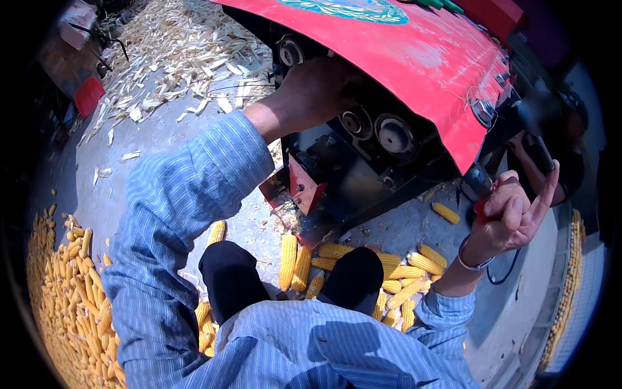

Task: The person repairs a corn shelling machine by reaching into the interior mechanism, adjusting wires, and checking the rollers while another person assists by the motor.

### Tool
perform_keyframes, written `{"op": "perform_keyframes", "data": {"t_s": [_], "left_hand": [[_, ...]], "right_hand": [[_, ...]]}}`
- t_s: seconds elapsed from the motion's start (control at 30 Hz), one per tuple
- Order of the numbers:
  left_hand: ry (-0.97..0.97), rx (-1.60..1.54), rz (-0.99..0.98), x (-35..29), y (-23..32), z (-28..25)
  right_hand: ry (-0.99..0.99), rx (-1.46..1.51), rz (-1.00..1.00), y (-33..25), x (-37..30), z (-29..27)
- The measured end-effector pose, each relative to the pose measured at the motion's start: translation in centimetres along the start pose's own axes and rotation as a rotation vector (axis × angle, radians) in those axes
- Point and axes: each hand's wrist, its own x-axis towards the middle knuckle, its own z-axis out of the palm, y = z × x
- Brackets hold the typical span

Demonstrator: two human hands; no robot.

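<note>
My left hand [311, 94] reaches under the red hood [414, 78] of a machine, beside its round rollers or pulleys [395, 137]. Its fingers are lost in the shadow there, so I cannot see what they touch. Off the hood's right corner, my right hand [508, 214] is raised with one finger stretched up and the others curled in. A small red piece [480, 209] shows against its palm side; its kind is unclear. Below the hood are the dark machine body [363, 188] and a red triangular bracket [304, 185].
Yellow corn cobs [405, 285] lie around my feet, with a large cob heap [78, 292] at left. Dry husks [194, 52] cover the floor behind. Another person [564, 155] is at the right, close to the machine. A dark cable [506, 272] hangs below my right hand.
</note>
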Motion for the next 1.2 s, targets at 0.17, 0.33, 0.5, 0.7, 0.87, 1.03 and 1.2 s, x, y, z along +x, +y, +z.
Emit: {"op": "perform_keyframes", "data": {"t_s": [0.17, 0.33, 0.5, 0.7, 0.87, 1.03, 1.2], "left_hand": [[0.175, 0.089, 0.261, 3.3, -3.3, 2.6], [0.237, 0.117, 0.364, 6.4, -5.0, 4.0], [0.260, 0.012, 0.576, 9.7, -6.1, 6.1], [0.174, -0.028, 0.667, 12.3, -6.8, 7.7], [0.211, -0.059, 0.747, 12.0, -7.4, 7.7], [0.168, -0.068, 0.764, 11.2, -7.9, 7.6], [0.376, -0.142, 0.817, 11.0, -8.4, 8.0]], "right_hand": [[0.042, -0.074, 0.058, 1.4, 1.1, 0.3], [-0.117, -0.832, -0.337, 4.2, 2.9, -1.2], [-0.011, -0.864, -0.033, 5.6, 2.4, -1.3], [0.162, -0.403, -0.021, 7.8, 2.8, -2.2], [0.077, -0.662, -0.254, 8.1, 3.2, -0.8], [0.063, -0.670, -0.235, 8.5, 2.7, -1.1], [0.071, -0.680, -0.230, 8.5, 2.4, -1.7]]}}
